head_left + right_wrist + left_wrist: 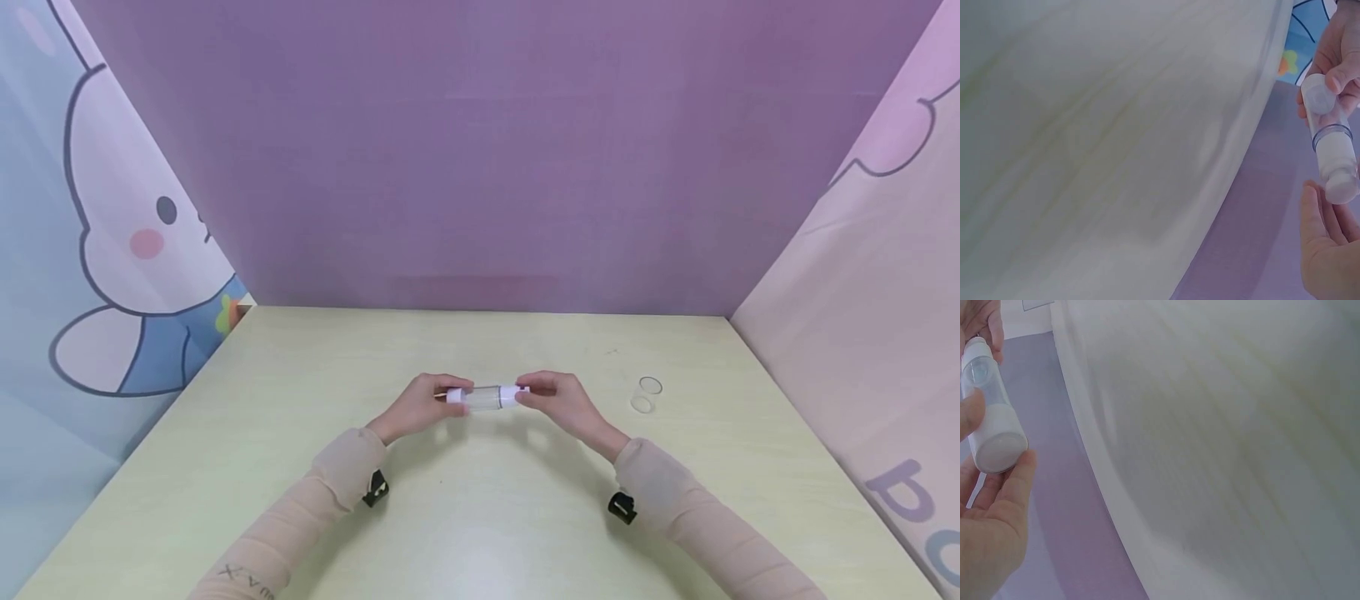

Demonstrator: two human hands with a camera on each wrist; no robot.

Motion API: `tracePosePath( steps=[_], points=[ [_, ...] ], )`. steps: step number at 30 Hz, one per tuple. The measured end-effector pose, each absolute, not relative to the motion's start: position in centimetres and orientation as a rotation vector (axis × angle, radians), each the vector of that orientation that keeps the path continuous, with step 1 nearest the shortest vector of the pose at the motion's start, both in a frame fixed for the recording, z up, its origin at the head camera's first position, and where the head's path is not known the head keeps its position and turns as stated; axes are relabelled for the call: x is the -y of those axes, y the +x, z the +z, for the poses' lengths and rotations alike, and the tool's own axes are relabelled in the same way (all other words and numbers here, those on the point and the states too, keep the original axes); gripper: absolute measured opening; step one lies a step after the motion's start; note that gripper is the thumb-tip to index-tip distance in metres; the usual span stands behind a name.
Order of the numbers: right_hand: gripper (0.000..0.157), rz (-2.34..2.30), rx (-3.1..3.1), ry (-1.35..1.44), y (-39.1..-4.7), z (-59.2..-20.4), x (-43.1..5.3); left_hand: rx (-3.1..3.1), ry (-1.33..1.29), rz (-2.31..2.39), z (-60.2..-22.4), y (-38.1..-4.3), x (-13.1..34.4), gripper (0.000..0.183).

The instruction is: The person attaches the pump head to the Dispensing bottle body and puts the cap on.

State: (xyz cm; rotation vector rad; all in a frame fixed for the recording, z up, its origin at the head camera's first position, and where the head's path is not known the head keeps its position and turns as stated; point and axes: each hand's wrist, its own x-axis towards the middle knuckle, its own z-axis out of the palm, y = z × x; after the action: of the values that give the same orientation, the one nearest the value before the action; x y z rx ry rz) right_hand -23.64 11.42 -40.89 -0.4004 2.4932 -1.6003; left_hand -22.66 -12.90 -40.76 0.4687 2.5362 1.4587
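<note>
A clear pump bottle (482, 398) with a white base and a white pump top is held level over the table, between both hands. My left hand (424, 405) grips its white base end, thumb on one side and fingers on the other, as the left wrist view shows of the bottle (999, 428). At the opposite end my right hand (562, 404) pinches the pump head between thumb and fingers. In the right wrist view the right hand's fingers (1317, 222) lie close under the rounded pump head (1341, 187).
A clear cylindrical cap (643, 397) stands on the pale table (480, 517), right of the right hand. A purple panel (480, 167) rises behind the table. Printed cloth (135, 333) hangs along the left side and plain pinkish cloth (862, 333) along the right.
</note>
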Motion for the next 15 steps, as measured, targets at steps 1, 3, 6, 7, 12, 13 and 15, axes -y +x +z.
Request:
tracePosePath(
  steps=[1,3,6,7,12,13,15],
  points=[
    [0.033,-1.612,-2.490,-0.406,-23.66,-40.88,-11.44,-2.537,0.466,1.462,-41.14,-22.93,12.98,0.039],
    [0.033,-1.643,-2.471,-0.405,-23.67,-40.85,-11.44,-2.537,0.456,1.467,-41.78,-23.35,13.12,0.039],
    [0.034,-1.672,-2.440,-0.426,-23.65,-40.85,-11.50,-2.535,0.459,1.468,-42.02,-23.54,13.23,0.038],
    [0.034,-1.681,-2.428,-0.431,-23.64,-40.88,-11.52,-2.534,0.463,1.470,-42.04,-23.56,13.24,0.038],
    [0.037,-1.699,-2.378,-0.470,-23.66,-41.06,-11.62,-2.529,0.465,1.480,-41.96,-23.48,13.16,0.037],
    [0.037,-1.695,-2.378,-0.474,-23.66,-41.09,-11.63,-2.529,0.466,1.476,-41.94,-23.47,13.12,0.037],
    [0.038,-1.694,-2.372,-0.483,-23.65,-41.13,-11.66,-2.531,0.462,1.468,-41.88,-23.42,13.03,0.038]
  ],
)
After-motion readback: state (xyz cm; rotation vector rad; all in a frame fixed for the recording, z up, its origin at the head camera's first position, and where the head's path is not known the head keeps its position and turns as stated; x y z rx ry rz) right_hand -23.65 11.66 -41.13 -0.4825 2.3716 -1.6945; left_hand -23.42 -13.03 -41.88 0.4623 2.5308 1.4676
